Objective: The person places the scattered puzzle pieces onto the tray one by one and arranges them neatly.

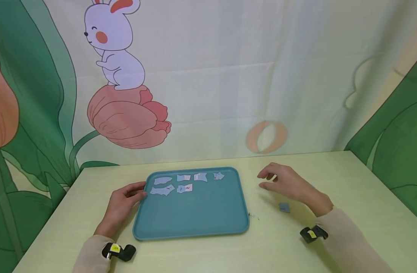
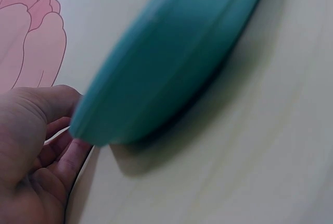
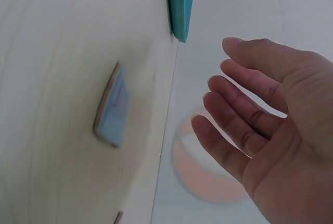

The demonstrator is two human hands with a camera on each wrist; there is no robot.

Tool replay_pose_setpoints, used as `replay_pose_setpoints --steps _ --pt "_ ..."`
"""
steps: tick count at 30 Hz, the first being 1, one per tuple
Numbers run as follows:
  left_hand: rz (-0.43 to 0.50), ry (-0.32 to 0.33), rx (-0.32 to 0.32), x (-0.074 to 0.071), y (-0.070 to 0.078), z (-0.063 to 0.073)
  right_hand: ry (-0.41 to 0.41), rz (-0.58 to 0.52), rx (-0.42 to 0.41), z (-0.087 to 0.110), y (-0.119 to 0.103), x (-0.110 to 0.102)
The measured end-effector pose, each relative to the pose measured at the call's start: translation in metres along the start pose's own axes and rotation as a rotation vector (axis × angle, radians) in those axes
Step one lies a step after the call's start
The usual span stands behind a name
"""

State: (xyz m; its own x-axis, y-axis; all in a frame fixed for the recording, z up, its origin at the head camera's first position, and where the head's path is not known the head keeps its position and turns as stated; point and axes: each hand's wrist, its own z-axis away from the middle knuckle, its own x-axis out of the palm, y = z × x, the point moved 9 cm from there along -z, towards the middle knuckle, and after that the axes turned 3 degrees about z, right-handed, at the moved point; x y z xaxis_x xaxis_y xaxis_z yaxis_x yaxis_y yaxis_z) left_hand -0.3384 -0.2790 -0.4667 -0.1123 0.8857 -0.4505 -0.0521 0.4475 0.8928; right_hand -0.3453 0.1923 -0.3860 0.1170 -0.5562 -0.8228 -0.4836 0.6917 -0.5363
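Note:
The left hand (image 1: pixel 121 203) holds the left rim of a blue-green tray (image 1: pixel 195 216), thumb and fingers at its edge in the left wrist view. Several small, pale blue, irregularly shaped puzzle pieces (image 1: pixel 162 190) lie in two rows along the far left and middle of the tray. The right hand (image 1: pixel 285 184) hovers over the table right of the tray, its fingers relaxed and a little bent, holding nothing. Below that hand a loose blue puzzle piece (image 1: pixel 284 207) rests on the table; the same view's right wrist partly hides another piece (image 1: pixel 312 186).
The pale wooden table (image 1: pixel 208 256) ends at a printed curtain (image 1: pixel 212 94) with a rabbit and tulips. Small dark marks (image 1: pixel 253 216) show on the table at the tray's right edge. A black wrist camera (image 1: pixel 314 234) sits on each sleeve.

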Motion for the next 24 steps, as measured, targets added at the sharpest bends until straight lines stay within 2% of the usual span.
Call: replay_pose_setpoints --steps 14,24 --pt "0.021 -0.006 -0.021 0.0 0.0 0.002 0.018 0.023 0.05 0.019 0.021 -0.028" --pt "0.015 -0.001 -0.013 -0.001 0.0 0.002 0.052 0.053 0.074 0.035 0.052 -0.054"
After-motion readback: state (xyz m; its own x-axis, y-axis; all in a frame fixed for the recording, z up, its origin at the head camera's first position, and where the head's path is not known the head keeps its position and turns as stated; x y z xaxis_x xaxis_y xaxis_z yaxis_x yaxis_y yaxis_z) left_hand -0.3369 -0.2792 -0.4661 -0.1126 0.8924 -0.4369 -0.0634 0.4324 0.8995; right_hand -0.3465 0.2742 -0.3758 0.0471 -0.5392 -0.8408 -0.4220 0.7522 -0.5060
